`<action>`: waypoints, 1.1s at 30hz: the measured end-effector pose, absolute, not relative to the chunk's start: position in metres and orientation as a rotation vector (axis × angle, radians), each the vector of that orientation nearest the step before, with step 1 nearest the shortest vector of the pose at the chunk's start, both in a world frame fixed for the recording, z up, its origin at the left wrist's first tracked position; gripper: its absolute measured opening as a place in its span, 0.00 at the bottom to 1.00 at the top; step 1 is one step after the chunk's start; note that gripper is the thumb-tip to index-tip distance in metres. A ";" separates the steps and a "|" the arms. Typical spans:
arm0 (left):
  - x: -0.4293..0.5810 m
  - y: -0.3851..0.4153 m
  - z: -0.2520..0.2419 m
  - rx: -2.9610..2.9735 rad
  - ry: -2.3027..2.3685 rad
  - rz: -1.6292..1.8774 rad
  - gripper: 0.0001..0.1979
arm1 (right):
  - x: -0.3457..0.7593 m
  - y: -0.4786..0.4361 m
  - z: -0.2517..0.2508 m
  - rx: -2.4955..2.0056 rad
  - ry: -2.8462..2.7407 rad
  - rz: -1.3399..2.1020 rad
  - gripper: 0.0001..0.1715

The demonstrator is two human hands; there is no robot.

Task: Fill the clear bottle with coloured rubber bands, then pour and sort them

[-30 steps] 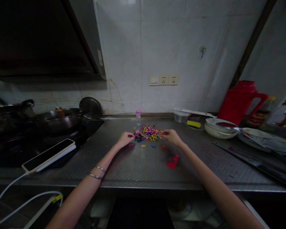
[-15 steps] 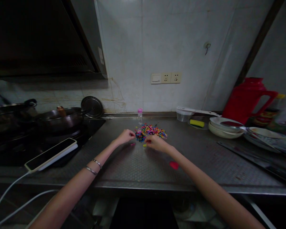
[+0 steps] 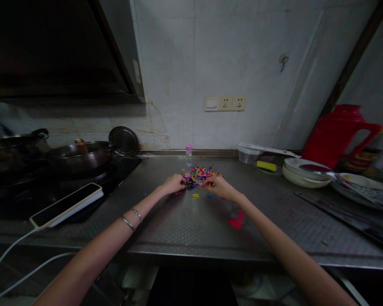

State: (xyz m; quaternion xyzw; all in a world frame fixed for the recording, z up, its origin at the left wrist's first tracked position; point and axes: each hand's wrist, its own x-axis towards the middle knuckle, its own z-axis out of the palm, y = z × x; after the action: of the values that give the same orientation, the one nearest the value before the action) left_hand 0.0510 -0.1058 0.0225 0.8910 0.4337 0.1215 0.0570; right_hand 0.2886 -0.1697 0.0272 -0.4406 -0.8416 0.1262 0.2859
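Observation:
A loose pile of small, many-coloured rubber bands (image 3: pixel 200 173) lies on the metal countertop. At its left edge, my left hand (image 3: pixel 175 184) has its fingers bent together on the bands; whatever they pinch is hidden. My right hand (image 3: pixel 221 188) reaches the pile's right front, fingertips pinched with coloured bands at them. Between the hands, a little closer to me, lie a yellow band (image 3: pixel 195 196) and a blue band (image 3: pixel 210 196). A small clear bottle with a pink cap (image 3: pixel 189 148) stands upright behind the pile. A red piece (image 3: pixel 237 221) lies beside my right forearm.
On the left are a phone (image 3: pixel 67 204) with a white cable and a pan (image 3: pixel 79 157) on the stove. To the right stand a plastic measuring scoop (image 3: pixel 249 154), a yellow sponge (image 3: pixel 266 166), stacked bowls (image 3: pixel 306 176) and a red thermos (image 3: pixel 332 136).
My right hand has moved right, away from the yellow band, which now shows fully along with the blue one. My left hand has edged closer into the pile. The view has shifted slightly.

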 end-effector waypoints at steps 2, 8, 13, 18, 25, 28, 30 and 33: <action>0.052 -0.105 0.021 2.691 1.293 0.380 0.10 | 0.292 -0.168 0.026 -1.198 -2.234 0.317 0.13; 0.054 -0.103 0.019 2.679 1.211 0.429 0.11 | 0.297 -0.163 0.020 -1.222 -2.206 0.280 0.13; 0.055 -0.098 0.016 2.635 1.194 0.491 0.10 | 0.299 -0.164 0.021 -1.231 -2.178 0.303 0.13; 0.054 -0.090 0.014 2.554 1.147 0.625 0.10 | 0.303 -0.168 0.021 -1.248 -2.095 0.315 0.13; 0.049 -0.083 0.017 2.475 1.139 0.749 0.09 | 0.313 -0.163 0.015 -1.269 -2.085 0.296 0.13; 0.047 -0.083 0.020 2.478 1.149 0.789 0.08 | 0.313 -0.164 0.016 -1.283 -2.096 0.259 0.13; 0.046 -0.083 0.021 2.472 1.158 0.819 0.08 | 0.312 -0.165 0.018 -1.302 -2.099 0.232 0.12; 0.045 -0.084 0.019 2.444 1.174 0.841 0.07 | 0.311 -0.168 0.019 -1.331 -2.110 0.210 0.13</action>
State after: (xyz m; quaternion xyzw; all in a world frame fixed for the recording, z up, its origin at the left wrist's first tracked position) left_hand 0.0448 -0.0843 0.0193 0.8511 0.4088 0.2928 0.1511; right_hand 0.3109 -0.1676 0.0195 -0.5050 -0.8002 0.0798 0.3136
